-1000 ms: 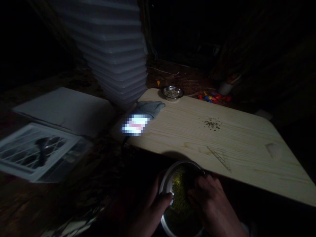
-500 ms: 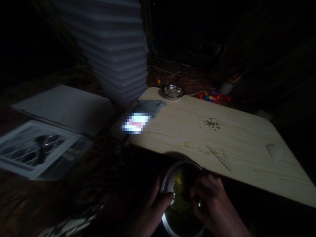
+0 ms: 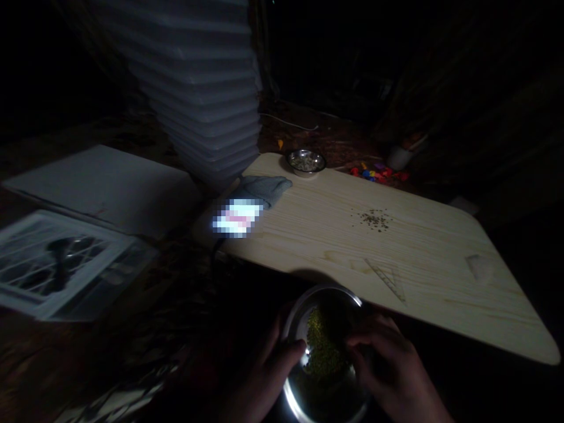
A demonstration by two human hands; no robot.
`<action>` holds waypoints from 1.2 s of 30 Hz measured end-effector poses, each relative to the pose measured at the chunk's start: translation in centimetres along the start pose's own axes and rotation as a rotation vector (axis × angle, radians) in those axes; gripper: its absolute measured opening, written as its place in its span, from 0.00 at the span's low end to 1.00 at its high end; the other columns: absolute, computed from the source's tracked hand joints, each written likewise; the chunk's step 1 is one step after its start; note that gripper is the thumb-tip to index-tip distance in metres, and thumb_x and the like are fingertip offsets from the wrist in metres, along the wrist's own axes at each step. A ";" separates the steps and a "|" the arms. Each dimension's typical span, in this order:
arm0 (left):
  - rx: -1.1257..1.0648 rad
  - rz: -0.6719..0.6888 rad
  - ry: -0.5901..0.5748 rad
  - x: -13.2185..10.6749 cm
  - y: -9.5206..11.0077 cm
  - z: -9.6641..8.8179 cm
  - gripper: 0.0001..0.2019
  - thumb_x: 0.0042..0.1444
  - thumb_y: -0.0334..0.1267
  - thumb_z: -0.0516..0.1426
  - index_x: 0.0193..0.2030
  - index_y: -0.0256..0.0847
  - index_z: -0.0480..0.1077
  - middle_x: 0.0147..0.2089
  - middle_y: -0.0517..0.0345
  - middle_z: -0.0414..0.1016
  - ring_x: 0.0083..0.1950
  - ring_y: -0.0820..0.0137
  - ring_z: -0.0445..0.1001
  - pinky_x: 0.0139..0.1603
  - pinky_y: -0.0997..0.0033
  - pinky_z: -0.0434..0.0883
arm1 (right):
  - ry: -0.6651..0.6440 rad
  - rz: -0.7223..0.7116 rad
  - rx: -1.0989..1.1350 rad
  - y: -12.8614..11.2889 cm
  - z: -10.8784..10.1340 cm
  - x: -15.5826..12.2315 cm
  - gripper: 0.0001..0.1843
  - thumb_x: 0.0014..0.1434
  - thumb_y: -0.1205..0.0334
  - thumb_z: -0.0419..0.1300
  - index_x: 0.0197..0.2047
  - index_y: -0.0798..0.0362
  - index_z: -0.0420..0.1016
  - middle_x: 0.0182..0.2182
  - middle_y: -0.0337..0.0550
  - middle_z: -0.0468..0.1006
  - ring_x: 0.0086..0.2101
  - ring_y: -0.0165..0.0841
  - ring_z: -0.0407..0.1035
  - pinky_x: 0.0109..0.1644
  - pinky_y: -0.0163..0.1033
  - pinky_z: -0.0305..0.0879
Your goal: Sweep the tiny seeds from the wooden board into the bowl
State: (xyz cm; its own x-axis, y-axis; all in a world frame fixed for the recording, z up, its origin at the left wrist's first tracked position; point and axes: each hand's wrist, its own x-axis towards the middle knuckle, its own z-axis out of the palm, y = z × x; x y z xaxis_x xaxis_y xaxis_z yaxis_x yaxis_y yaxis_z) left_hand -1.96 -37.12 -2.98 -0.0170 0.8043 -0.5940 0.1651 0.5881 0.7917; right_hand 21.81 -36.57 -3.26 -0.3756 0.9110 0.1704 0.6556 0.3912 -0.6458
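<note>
Our hands are both at the steel bowl (image 3: 324,352), which sits low in the head view, just off the near edge of the bench (image 3: 440,282). The left hand (image 3: 268,376) grips the bowl's left rim, thumb hooked over the edge and fingers wrapped behind the wall. The right hand (image 3: 392,370) reaches in from the right with its fingers curled down into the bowl; we cannot tell in this dim light whether they are pinched on anything. Inside the bowl lies a heap of small green grains (image 3: 321,346), lit brightly on the left. Compared with a second ago, the bowl has tipped a little more toward us and the grains have slid into a narrower band along the lit side, while the right hand has moved lower and further right over the rim; we judge this as sorting through the grains, with more of them now exposed to the light. On the bench, well apart from the bowl, a small scatter of loose grains (image 3: 374,219) lies in the same spot as before. At the far edge stands a smaller steel bowl (image 3: 306,161), and just beside it a grey cloth (image 3: 267,189). A stack of white trays (image 3: 207,88) rises at the bench's far left corner.
</note>
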 end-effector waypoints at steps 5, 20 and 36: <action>0.132 0.034 -0.050 -0.3 0.2 0.0 0.32 0.54 0.52 0.56 0.66 0.50 0.61 0.71 0.55 0.59 0.73 0.51 0.50 0.73 0.45 0.38 | -0.069 -0.047 -0.162 -0.1 0.1 0.3 0.13 0.59 0.71 0.56 0.44 0.46 0.76 0.39 0.41 0.80 0.39 0.38 0.72 0.40 0.43 0.64; 0.174 0.181 -0.013 0.3 -1.2 0.1 0.30 0.52 0.51 0.58 0.63 0.57 0.64 0.69 0.58 0.63 0.71 0.51 0.56 0.71 0.41 0.46 | -0.084 -0.050 -0.441 -0.1 2.5 0.5 0.07 0.55 0.68 0.64 0.27 0.47 0.74 0.29 0.39 0.75 0.35 0.39 0.64 0.38 0.44 0.48; 0.141 0.117 0.003 0.4 -0.5 0.4 0.29 0.52 0.53 0.57 0.62 0.54 0.65 0.66 0.56 0.67 0.69 0.53 0.60 0.71 0.46 0.51 | -0.089 0.024 -0.227 -0.4 1.7 1.0 0.08 0.57 0.69 0.62 0.30 0.46 0.75 0.29 0.35 0.75 0.36 0.37 0.67 0.41 0.43 0.52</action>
State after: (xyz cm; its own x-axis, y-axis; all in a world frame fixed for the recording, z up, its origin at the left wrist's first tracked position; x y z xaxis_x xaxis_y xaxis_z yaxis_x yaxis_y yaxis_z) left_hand -1.70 -37.15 -3.66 0.0071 0.8669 -0.4985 0.3031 0.4732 0.8272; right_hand 20.07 -36.03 -4.09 -0.4074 0.9093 0.0845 0.7920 0.3979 -0.4631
